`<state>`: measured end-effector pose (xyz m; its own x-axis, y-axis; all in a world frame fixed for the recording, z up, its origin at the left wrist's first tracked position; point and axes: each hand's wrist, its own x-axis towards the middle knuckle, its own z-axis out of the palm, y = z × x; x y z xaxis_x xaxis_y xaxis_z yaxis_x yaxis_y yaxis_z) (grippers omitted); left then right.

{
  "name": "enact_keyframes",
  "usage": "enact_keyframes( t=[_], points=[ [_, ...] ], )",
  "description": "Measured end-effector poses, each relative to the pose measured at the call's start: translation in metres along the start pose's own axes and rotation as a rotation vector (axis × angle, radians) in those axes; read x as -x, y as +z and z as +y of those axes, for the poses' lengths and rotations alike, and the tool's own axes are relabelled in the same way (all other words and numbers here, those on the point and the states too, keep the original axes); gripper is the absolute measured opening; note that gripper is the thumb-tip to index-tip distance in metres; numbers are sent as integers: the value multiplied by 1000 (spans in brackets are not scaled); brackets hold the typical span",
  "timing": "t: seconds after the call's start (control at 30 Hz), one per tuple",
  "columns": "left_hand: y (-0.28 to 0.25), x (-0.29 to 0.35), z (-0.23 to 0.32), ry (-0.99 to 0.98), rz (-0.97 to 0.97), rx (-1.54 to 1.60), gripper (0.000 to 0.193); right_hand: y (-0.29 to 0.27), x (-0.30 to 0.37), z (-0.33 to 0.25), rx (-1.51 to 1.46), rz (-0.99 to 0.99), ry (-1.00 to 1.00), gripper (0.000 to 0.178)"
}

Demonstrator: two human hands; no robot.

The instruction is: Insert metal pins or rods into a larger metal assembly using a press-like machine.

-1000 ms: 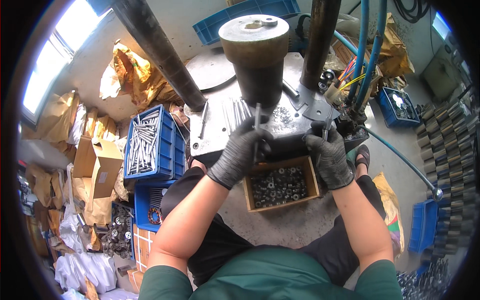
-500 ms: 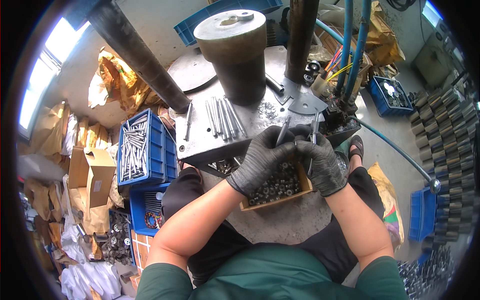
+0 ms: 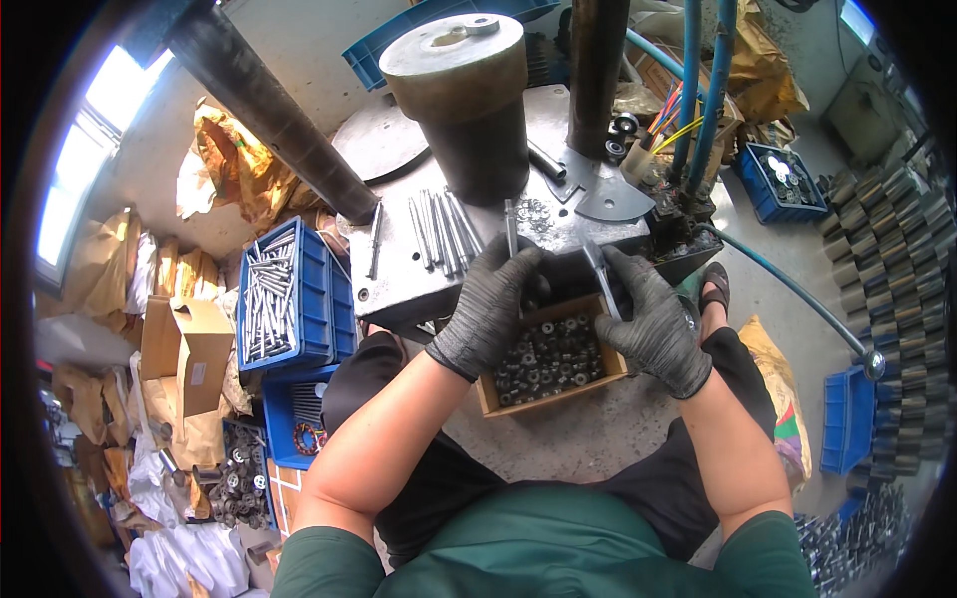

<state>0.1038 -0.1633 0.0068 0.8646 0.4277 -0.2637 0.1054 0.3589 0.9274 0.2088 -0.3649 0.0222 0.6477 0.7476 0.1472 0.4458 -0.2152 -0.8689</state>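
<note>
My left hand (image 3: 493, 309), in a dark grey glove, is closed around a thin metal rod (image 3: 511, 227) that points up and away from me. A slim metal tool (image 3: 598, 267), which looks like a caliper, is gripped in my gloved right hand (image 3: 660, 324), its narrow end tilted toward the far left. The hands are apart, above a cardboard box (image 3: 558, 397) of small dark round metal parts (image 3: 546, 364). Just beyond my left hand, several similar rods (image 3: 439, 231) lie side by side on the metal machine table (image 3: 384, 289). One rod (image 3: 375, 241) lies separately to their left.
A thick metal cylinder (image 3: 469, 140) stands on the table between two dark columns (image 3: 269, 110). At left, a blue crate (image 3: 309, 299) holds many rods, near an open carton (image 3: 194, 349). Blue hoses (image 3: 688, 110) hang at right; stacked metal tubes (image 3: 887, 299) line the far right.
My hands have moved apart: the left went left with the rod, now more upright, and the right drew slightly right. The tool now tilts left, and more of the box shows.
</note>
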Motion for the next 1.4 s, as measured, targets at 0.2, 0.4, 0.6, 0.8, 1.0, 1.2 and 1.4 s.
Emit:
enact_keyframes(
  t=[0.2, 0.4, 0.6, 0.8, 1.0, 1.2, 1.4],
  points=[
    [4, 7, 4, 19, 18, 85, 15, -10, -4, 1, 461, 82, -366, 65],
    [-2, 4, 0, 12, 1, 64, 15, -10, -6, 5, 492, 104, -442, 58],
    [-3, 5, -1, -10, -30, 53, 15, -11, -7, 7, 482, 121, -472, 54],
    [0, 7, 2, -29, -35, 83, 14, -13, -7, 7, 512, 110, -497, 53],
    [2, 8, 2, -29, -33, 76, 14, -13, -7, 4, 529, 112, -491, 51],
    [1, 9, 2, 77, -38, -76, 14, -13, -5, 0, 471, 56, -403, 48],
    [-12, 7, 2, 143, -78, -192, 22, -16, -3, 12, 110, 12, -101, 46]
  ],
)
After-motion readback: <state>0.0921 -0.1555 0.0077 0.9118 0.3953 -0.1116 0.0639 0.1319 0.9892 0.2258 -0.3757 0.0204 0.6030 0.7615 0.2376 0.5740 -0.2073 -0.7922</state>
